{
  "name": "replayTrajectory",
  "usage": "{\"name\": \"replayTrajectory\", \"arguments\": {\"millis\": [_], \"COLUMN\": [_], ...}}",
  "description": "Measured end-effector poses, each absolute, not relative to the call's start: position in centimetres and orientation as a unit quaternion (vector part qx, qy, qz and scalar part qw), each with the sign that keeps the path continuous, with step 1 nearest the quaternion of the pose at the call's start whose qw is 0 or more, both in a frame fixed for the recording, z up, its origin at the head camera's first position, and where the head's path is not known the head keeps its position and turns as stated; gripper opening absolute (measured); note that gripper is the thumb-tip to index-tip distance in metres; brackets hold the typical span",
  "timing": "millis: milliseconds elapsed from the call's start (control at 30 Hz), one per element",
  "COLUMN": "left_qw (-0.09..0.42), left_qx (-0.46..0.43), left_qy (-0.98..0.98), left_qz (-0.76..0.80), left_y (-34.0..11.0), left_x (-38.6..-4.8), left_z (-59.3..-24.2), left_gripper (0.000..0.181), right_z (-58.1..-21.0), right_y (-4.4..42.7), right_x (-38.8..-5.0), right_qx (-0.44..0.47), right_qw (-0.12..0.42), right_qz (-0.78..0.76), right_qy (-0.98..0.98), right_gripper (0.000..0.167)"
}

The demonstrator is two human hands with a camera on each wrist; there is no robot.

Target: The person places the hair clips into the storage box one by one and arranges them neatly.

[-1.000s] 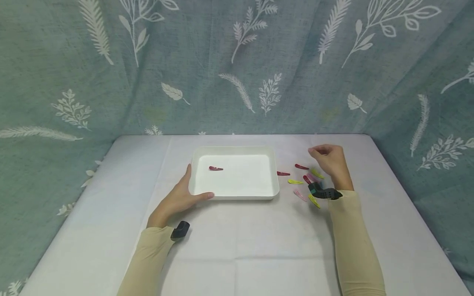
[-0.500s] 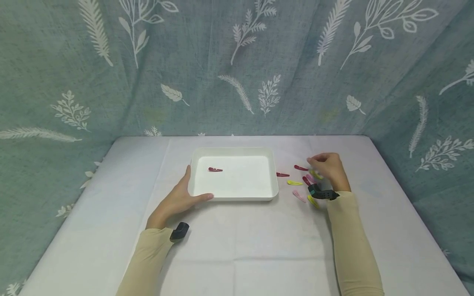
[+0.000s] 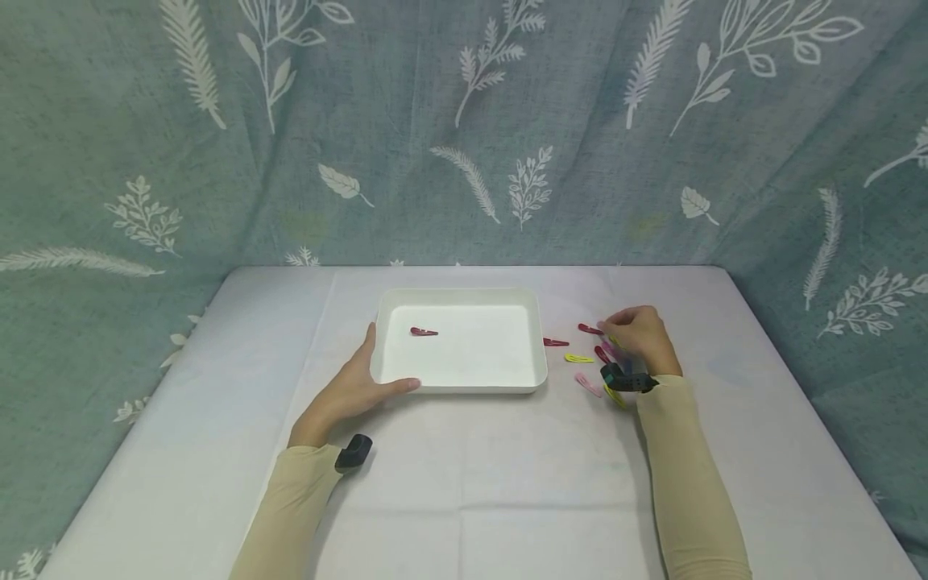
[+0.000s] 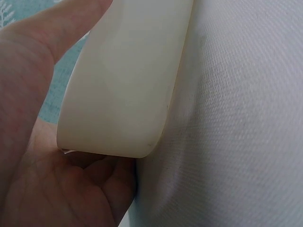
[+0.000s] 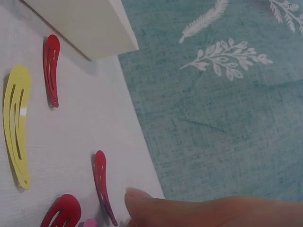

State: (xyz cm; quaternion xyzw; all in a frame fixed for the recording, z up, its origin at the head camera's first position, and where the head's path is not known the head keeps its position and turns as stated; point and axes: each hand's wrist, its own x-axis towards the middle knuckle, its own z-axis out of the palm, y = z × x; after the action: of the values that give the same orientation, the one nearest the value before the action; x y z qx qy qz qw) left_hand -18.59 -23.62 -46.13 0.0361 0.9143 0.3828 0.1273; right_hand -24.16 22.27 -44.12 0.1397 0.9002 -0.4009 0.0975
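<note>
Lower than before is the right hand (image 3: 641,337). Farthest left, the left hand (image 3: 348,391) grips a white, boxy tray (image 3: 471,387). Next comes a yellow, slotted hair clip (image 3: 578,358). Then a slim red hair clip (image 5: 102,182) lies just left of the right fingers (image 5: 142,205), one end toward them, nothing between. Nobody can tell if they hold anything.

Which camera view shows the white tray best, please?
The head view: nearly the whole white tray shows, with one red clip inside; the left hand covers some edge. The left wrist view shows only part of its outer wall; the right wrist view, only an outer corner piece.
</note>
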Motion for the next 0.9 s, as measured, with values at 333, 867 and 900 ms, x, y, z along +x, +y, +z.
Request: {"name": "replayTrajectory", "arguments": {"millis": [333, 867, 900], "left_qw": [0.128, 0.128, 0.128], "left_qx": [0.033, 0.037, 0.038], "left_qy": [0.915, 0.915, 0.915], "left_qz": [0.382, 0.382, 0.381], "left_y": [-23.71, -23.77, -23.77], "left_x": [-18.56, -18.70, -18.69], "left_z": [-46.26, -46.44, -46.44], "left_gripper": [0.142, 0.142, 0.142], "right_z": [-44.60, -45.04, -45.05], "right_y": [22.27, 22.07, 22.02], "right_x": [-24.17, -24.44, -24.47], "right_qx": [0.128, 0.129, 0.131], "right_qw": [0.094, 0.091, 0.091], "right_qz": [-0.396, -0.380, -0.378], "right_qy": [0.904, 0.911, 0.912], "right_gripper": [0.035, 0.023, 0.022]}}
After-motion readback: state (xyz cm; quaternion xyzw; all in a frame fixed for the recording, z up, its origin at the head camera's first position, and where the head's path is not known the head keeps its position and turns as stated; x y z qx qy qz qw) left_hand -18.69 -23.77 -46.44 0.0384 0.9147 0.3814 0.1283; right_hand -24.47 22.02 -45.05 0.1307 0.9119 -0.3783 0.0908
